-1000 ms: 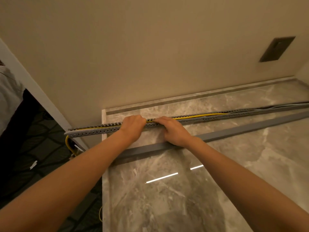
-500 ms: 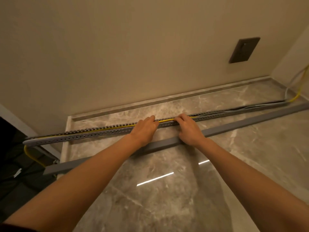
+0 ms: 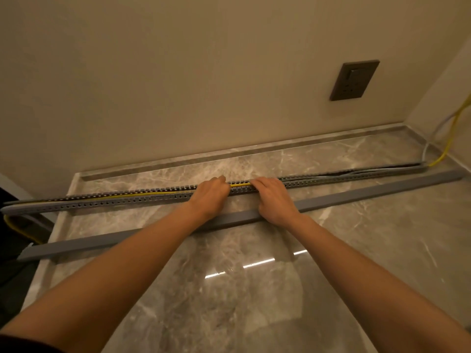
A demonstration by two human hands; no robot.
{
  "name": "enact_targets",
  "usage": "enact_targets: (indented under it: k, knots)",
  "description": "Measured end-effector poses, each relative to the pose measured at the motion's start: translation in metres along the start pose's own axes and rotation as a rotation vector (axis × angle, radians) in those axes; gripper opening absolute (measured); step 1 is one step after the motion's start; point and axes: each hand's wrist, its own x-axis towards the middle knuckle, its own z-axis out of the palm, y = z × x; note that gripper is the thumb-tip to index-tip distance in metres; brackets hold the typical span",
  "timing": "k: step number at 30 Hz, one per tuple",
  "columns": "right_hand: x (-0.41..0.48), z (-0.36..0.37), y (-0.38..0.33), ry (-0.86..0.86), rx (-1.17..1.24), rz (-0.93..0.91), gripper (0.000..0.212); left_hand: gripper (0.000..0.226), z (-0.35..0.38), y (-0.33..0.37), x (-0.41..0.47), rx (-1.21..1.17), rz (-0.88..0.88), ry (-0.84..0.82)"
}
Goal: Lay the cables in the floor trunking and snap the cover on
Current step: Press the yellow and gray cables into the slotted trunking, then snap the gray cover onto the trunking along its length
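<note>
You are crouched over a polished grey marble floor that meets a plain beige wall, a dark socket plate set low on it at the right. The slotted grey trunking lies straight ahead of you, its long axis running left to right, parallel to the wall and just short of the skirting strip. Both hands sit on it near its middle, close together: your left hand and right hand are curled over the near wall with the fingertips down in the channel, pressing on the yellow cable that shows in the short gap between them; whether either hand actually pinches the cable cannot be told. The yellow line runs leftward inside the channel, and towards the right end grey cables bulge up out of the slots, so that stretch looks unseated. The cover, a smooth matt grey strip, lies on the floor nearer you than the trunking, roughly parallel to it, passing under your wrists; your right hand is nearer its free length. The trunking's comb-like fingers look thin and springy, the marble slick.
</note>
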Motion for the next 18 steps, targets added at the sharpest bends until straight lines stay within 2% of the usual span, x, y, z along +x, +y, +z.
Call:
enact_targets:
  k: [7, 11, 14, 18]
  knots:
    - [0.003, 0.000, 0.002, -0.052, 0.022, 0.058, 0.056, 0.029, 0.006, 0.006, 0.003, -0.020, -0.010, -0.010]
    - [0.013, -0.009, -0.003, -0.178, 0.000, 0.115, 0.053, 0.030, 0.002, 0.005, 0.004, -0.052, -0.001, -0.044]
    - [0.015, -0.019, -0.005, -0.250, 0.100, 0.133, 0.054, 0.032, -0.007, 0.007, 0.006, -0.036, 0.006, -0.114]
    - [-0.010, -0.032, 0.018, -0.150, 0.206, 0.209, 0.053, 0.029, -0.026, 0.012, 0.009, 0.000, 0.034, -0.087]
